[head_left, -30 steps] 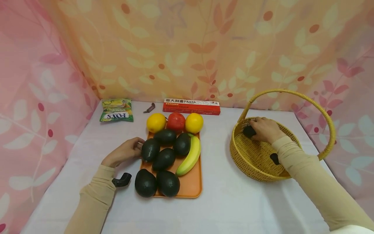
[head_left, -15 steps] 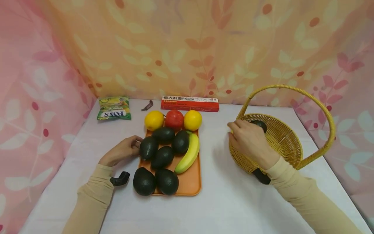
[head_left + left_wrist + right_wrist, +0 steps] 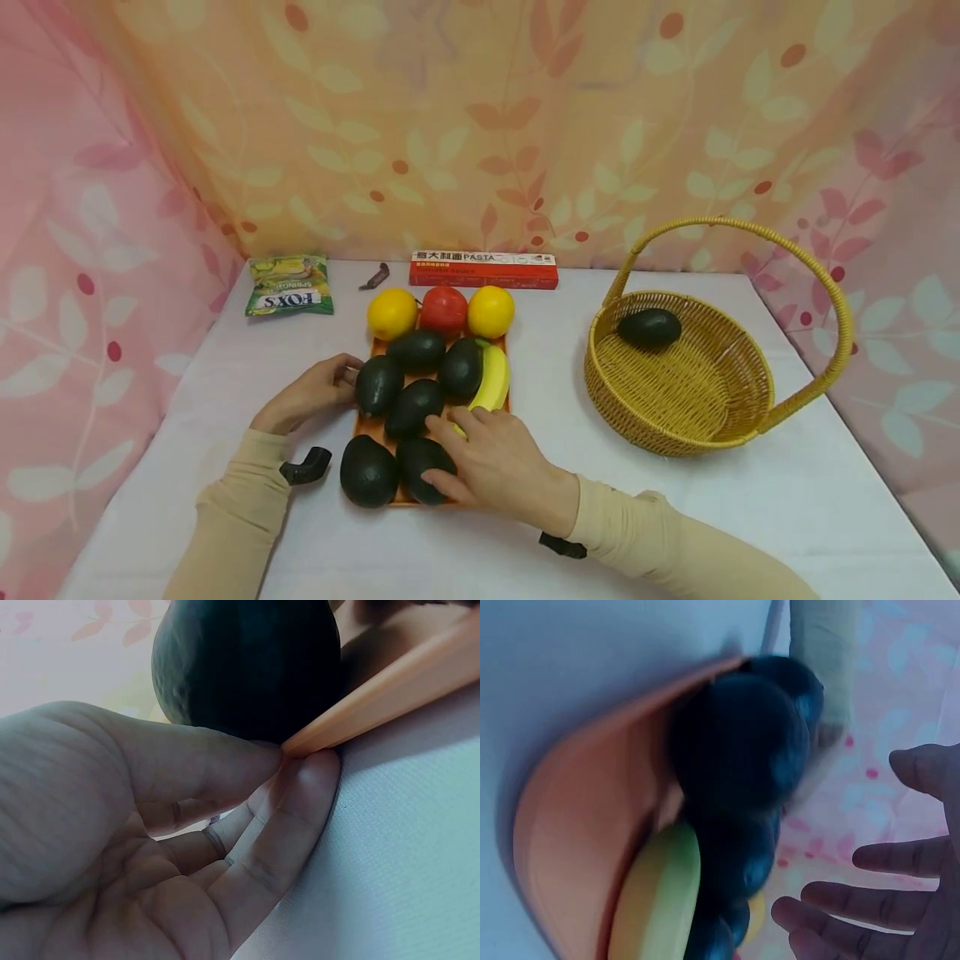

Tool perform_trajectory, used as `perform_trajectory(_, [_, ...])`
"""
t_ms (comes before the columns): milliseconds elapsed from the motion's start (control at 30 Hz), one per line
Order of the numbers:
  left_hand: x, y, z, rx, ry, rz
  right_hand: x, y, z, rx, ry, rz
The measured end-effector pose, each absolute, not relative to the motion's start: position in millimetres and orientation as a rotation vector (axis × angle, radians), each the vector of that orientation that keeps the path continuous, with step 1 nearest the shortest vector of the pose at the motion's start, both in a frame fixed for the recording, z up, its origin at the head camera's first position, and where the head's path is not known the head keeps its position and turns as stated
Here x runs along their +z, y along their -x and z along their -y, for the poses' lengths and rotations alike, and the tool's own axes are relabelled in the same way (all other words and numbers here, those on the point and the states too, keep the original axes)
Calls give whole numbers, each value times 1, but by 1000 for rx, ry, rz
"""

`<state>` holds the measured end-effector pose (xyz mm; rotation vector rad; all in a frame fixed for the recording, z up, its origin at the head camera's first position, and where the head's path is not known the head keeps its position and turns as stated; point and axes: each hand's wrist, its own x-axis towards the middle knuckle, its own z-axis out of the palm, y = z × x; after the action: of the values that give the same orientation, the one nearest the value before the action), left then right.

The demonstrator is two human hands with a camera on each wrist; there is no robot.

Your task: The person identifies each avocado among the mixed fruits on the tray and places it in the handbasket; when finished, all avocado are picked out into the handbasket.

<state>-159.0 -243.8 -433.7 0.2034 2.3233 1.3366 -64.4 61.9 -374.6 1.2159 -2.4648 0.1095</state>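
An orange tray (image 3: 577, 832) carries several dark avocados and a banana (image 3: 492, 377). My left hand (image 3: 318, 392) pinches the tray's left rim between thumb and finger, as the left wrist view shows, right beside an avocado (image 3: 247, 660). Above the tray's near part, my right hand (image 3: 501, 462) spreads its fingers over the front avocados. In the right wrist view its fingers stand apart from the nearest avocado (image 3: 739, 742) and hold nothing. One avocado (image 3: 649, 328) lies in the woven basket (image 3: 637, 421) at the right. The right hand hides part of the tray and banana.
Behind the avocados sit two yellow fruits, one a yellow fruit (image 3: 392, 313) at left, and a red fruit (image 3: 444, 310). Farther back lie a green FOX'S packet (image 3: 289, 285), a small brown piece (image 3: 375, 277) and a pasta box (image 3: 483, 270). The basket's tall handle (image 3: 813, 267) arches up.
My right hand has left an avocado in the basket and moved leftward over the front of the tray. The left hand stays at the tray's left rim.
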Motion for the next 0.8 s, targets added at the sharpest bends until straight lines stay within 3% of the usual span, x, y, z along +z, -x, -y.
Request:
perform_trajectory(333, [-431,158,243,1334,-206,-2332,-402,50,-38,-51,-1209,2505])
perform_trajectory(800, [-433,159,243,1339,-212,-2334,-410,54,-39,-79,-1201,2484])
